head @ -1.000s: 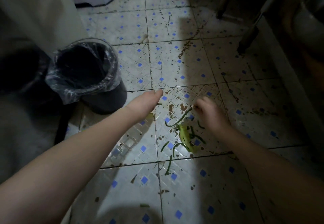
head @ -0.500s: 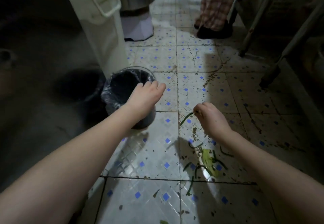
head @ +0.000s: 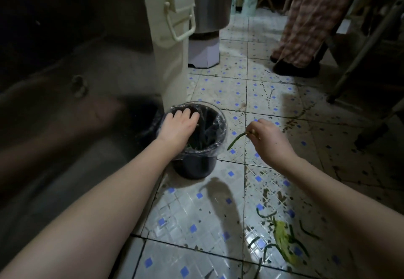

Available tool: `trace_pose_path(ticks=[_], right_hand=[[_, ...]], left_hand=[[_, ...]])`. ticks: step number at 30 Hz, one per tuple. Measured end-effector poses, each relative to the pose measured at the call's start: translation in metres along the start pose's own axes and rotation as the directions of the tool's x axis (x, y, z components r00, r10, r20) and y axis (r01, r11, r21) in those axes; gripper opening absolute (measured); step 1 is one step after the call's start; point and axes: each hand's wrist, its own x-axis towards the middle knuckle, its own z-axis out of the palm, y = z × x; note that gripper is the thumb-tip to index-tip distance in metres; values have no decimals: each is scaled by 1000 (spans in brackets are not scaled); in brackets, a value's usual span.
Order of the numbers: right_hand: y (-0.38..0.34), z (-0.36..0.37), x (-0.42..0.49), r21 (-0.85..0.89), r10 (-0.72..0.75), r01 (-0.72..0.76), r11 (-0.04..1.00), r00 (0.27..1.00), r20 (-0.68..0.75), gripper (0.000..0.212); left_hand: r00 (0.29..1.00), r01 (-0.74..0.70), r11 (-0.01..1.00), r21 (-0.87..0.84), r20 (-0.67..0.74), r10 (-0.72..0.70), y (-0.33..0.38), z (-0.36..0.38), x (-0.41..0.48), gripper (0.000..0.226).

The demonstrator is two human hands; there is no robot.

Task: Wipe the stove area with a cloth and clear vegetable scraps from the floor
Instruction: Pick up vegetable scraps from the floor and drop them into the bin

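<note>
**One strip up beside the bin, the rest down on the tiles**

We're low to the ground here, both bare arms reaching forward over the white tiled floor [head: 196, 213] with its small blue diamonds and dark spatter. The right hand [head: 271, 138] is raised above the tiles, fingertips pinched together on one end of a long green vegetable strip [head: 236, 140]. The strip droops down and to the left from that pinch, its free end just beside the small dark round bin [head: 192, 167] and outside the rim.

Over to the left hand [head: 178, 125]: palm down, fingers spread and fairly straight, it lies across the left side of the bin's mouth and rests on the clear plastic liner folded over the rim. It holds nothing.

Down at the lower right, near the person, the pile of vegetable scraps [head: 282, 237] lies on the floor: a yellow-green leafy piece with several thin curved green strips scattered around and over it. It sits well apart from the bin.

Behind the bin and close against it stands a tall cream plastic container [head: 172, 38] with a hinged carrying handle. Further back on the right, another person's checked trousers [head: 310, 16] drop to a dark shoe [head: 295, 68], next to slanting metal legs [head: 360, 49].
</note>
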Motion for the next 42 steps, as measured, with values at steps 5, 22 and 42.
trace_pose_path(ticks=[5, 22, 42], right_hand=[[-15, 10, 23, -40, -30, 31, 999, 999, 25, 11], [-75, 65, 68, -6, -57, 58, 998, 993, 108, 26], [3, 20, -17, -274, 90, -58, 960, 990, 105, 49]], left_hand=[[1000, 21, 998, -51, 23, -20, -5, 18, 4, 56], [993, 77, 992, -100, 96, -67, -36, 28, -35, 57], [992, -127, 990, -67, 1, 128, 47, -13, -21, 45]])
